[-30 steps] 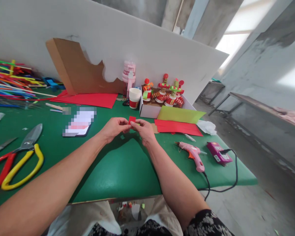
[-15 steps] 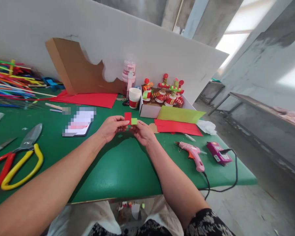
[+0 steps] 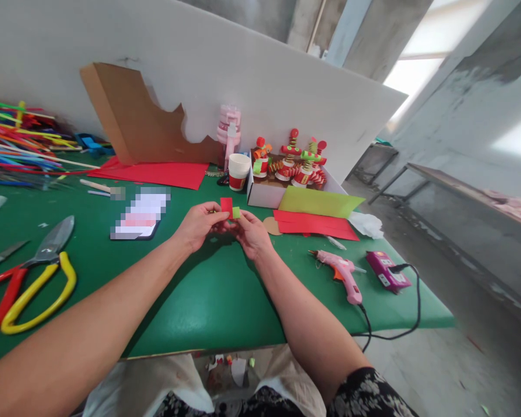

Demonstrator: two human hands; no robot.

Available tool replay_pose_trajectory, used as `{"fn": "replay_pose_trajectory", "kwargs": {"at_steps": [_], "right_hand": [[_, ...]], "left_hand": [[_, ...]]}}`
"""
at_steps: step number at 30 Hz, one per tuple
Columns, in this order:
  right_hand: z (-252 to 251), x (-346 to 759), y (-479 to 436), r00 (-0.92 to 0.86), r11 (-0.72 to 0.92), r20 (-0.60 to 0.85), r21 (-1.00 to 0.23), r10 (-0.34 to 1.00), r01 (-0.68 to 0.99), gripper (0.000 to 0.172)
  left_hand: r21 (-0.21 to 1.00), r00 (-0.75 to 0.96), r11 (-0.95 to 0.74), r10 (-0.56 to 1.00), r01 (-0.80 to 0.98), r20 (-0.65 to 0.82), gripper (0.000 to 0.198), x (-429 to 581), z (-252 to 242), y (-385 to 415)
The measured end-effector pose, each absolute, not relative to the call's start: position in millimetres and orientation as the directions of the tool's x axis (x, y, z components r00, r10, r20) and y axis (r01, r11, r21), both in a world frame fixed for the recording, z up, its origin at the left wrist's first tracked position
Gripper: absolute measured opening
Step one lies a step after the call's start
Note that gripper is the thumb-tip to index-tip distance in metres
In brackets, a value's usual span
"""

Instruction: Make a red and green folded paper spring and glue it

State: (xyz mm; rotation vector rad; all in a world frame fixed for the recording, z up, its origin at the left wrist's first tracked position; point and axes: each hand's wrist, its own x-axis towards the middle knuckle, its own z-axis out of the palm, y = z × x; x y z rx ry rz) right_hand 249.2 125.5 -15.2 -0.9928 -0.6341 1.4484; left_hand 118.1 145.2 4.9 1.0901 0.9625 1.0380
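Over the middle of the green table, my left hand (image 3: 202, 225) pinches a small red paper piece (image 3: 226, 205) between thumb and fingers. Close against it, a smaller lime-green paper piece (image 3: 236, 212) is held by my right hand (image 3: 250, 231), also closed in a pinch. The two papers touch or overlap at their edges; whether they are joined I cannot tell. Both hands are nearly fingertip to fingertip, and the lower fingers of each are partly hidden.
Behind my hands stand paper cups (image 3: 238, 172) and a box (image 3: 263, 195) of decorated cup figures. To the right lie red paper strips (image 3: 315, 226), a pink glue gun (image 3: 341, 272) and a purple power block (image 3: 387, 271). Leftward are a phone (image 3: 141, 214) and large scissors (image 3: 47, 255).
The green piece has moved slightly left and down toward the red piece, and less of it shows. My right hand has come a little closer to my left.
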Motion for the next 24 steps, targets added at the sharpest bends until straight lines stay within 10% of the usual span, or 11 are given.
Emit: {"fn": "replay_pose_trajectory", "kwargs": {"at_steps": [24], "right_hand": [[-18.6, 240.3, 125.2, 0.13, -0.03, -0.096, -0.9, 0.987, -0.436, 0.026]], "left_hand": [[0.966, 0.212, 0.165, 0.97, -0.201, -0.122, 0.038, 125.2, 6.4, 141.1]]}}
